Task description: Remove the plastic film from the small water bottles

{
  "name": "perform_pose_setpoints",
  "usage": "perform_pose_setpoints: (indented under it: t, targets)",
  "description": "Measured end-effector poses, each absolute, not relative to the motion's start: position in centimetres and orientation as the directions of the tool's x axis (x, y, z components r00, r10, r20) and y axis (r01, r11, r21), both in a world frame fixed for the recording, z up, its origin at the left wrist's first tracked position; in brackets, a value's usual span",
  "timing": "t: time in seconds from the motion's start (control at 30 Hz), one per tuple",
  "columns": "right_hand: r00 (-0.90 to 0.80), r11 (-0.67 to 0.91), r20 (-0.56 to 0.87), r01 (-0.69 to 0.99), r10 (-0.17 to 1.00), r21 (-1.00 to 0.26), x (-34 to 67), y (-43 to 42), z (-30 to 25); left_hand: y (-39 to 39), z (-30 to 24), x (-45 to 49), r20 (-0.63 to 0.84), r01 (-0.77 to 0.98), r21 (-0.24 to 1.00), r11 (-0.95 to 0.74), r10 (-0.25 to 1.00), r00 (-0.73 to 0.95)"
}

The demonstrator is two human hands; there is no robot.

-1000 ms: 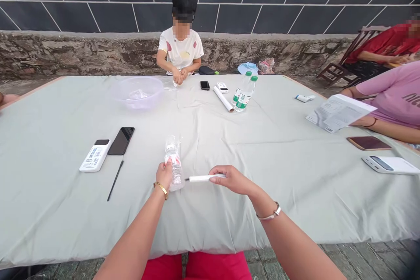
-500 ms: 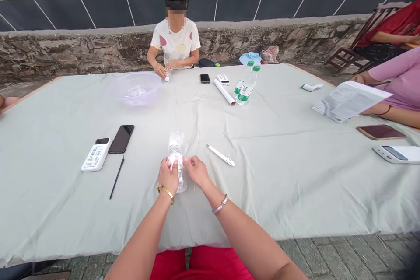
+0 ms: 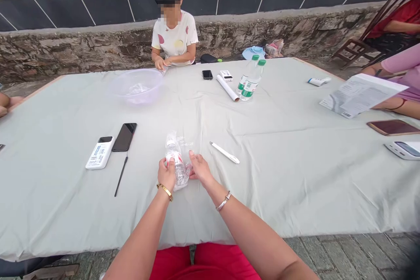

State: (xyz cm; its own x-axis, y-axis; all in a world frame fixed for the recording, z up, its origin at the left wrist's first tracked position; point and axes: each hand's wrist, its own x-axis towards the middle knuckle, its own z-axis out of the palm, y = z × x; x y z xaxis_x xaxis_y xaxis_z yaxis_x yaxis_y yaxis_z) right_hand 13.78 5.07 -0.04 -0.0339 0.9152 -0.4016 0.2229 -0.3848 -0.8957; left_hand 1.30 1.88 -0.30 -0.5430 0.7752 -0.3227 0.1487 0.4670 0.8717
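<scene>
A small clear water bottle (image 3: 175, 162) with a red-and-white label lies inside a loose clear plastic film (image 3: 183, 148) just above the table's near edge. My left hand (image 3: 166, 174) grips the bottle and film low down, its gold bangle on the wrist. My right hand (image 3: 199, 168) presses its fingers against the film on the bottle's right side, with a silver bracelet above it. A white pen-shaped tool (image 3: 225, 152) lies on the cloth a little right of my right hand, not touching it.
A pale green cloth (image 3: 288, 192) covers the table. On it are a purple plastic bowl (image 3: 136, 86), a black phone (image 3: 124, 137), a white power bank (image 3: 99, 153), a black stylus (image 3: 121, 176), several bottles and papers. A seated person (image 3: 173, 30) faces me across it.
The white tool has left my right hand and lies on the cloth. My right hand has moved left onto the film beside the bottle. The view has tilted slightly.
</scene>
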Motion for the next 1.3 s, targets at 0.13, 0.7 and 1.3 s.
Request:
perform_pose_setpoints:
  t: [0.13,0.7,1.3]
  targets:
    - [0.013,-0.245,-0.268,0.449,0.963,-0.859,13.7,4.5,-0.7,2.1,0.5,0.9,-0.266,0.452,0.747,0.488,0.842,-0.469]
    - [-0.050,-0.157,-0.176,0.266,0.983,-0.951,16.1,3.4,-0.6,2.5,2.7,-3.3,-0.175,0.752,0.525,0.399,0.915,-0.364]
    - [0.111,-0.044,0.049,0.705,0.993,-0.708,20.0,2.7,2.7,0.7,1.7,-7.0,-0.465,-0.230,0.883,0.410,0.835,-0.296]
